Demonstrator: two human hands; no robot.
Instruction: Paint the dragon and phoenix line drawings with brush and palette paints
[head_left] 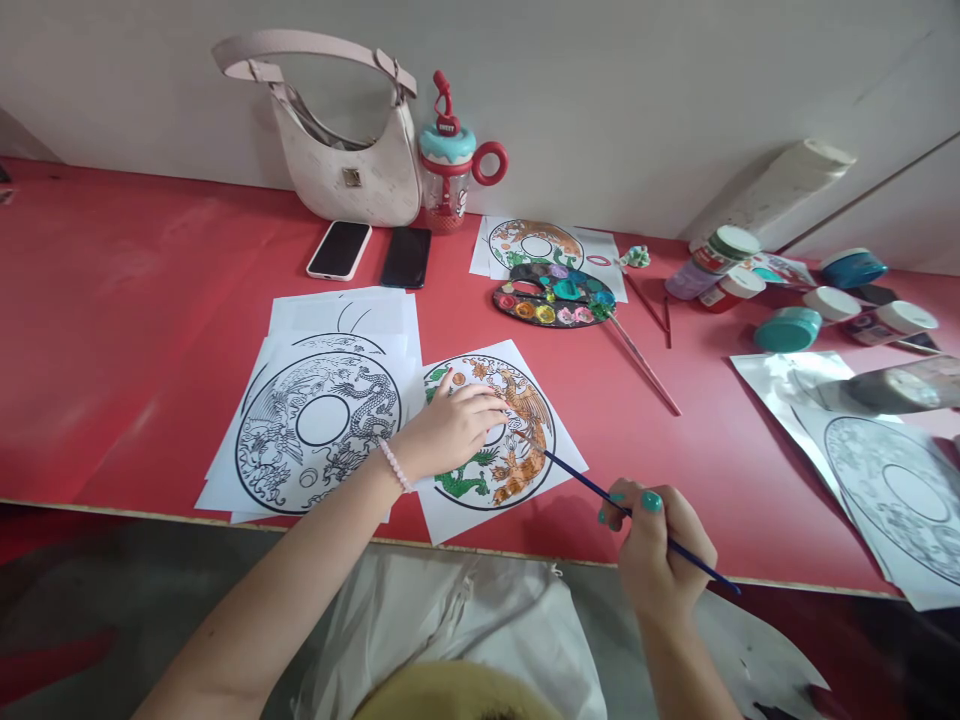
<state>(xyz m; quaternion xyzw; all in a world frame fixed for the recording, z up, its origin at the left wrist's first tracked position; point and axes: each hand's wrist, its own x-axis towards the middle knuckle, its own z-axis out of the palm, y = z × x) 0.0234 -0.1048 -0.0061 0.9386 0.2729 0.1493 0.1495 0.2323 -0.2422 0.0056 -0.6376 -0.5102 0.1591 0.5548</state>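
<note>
My left hand (450, 425) lies flat with its fingers stretched over a printed sheet (442, 515), covering part of its round design. That design is partly painted: green dragons to the left and lower left, an orange-brown winged figure (529, 455) on the right. In my right hand (660, 540) is a thin blue paintbrush (577, 475), pinched between thumb and fingers. Its tip touches or hovers just over the orange figure; I cannot tell which. A stack of uncoloured sheets (315, 420) with a similar ring pattern lies left of my left hand.
Behind the sheet sits a paint palette (555, 297) with a brush (645, 365) leaning on it, over another coloured print (536, 240). Paint jars (787, 328) cluster at the right. Two phones (340, 250), a white handbag (352, 170) and a cup (448, 175) stand along the wall.
</note>
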